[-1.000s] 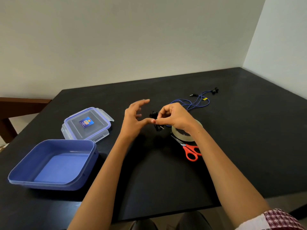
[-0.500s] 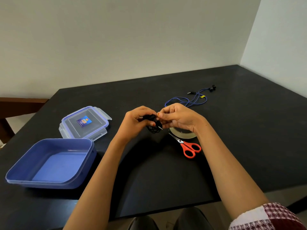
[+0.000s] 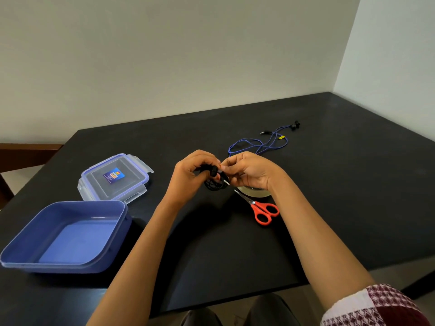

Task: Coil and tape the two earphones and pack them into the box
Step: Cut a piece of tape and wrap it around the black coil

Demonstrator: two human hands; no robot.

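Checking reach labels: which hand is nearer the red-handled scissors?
Right. The right hand is just beyond the blade tip of the red-handled scissors; the left hand is farther, to their left. Both hold the coiled black earphone.

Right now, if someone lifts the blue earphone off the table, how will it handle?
Probably floppy: the blue earphone lies in loose, uneven loops on the table. Likely light: thin cable, small buds. It may trail and snag, since plug and buds lie spread out.

Single head-worn wide-angle view: set above the near edge of the counter [image 3: 353,208], close, facing forward and down across it toward the wall [image 3: 164,55] behind.
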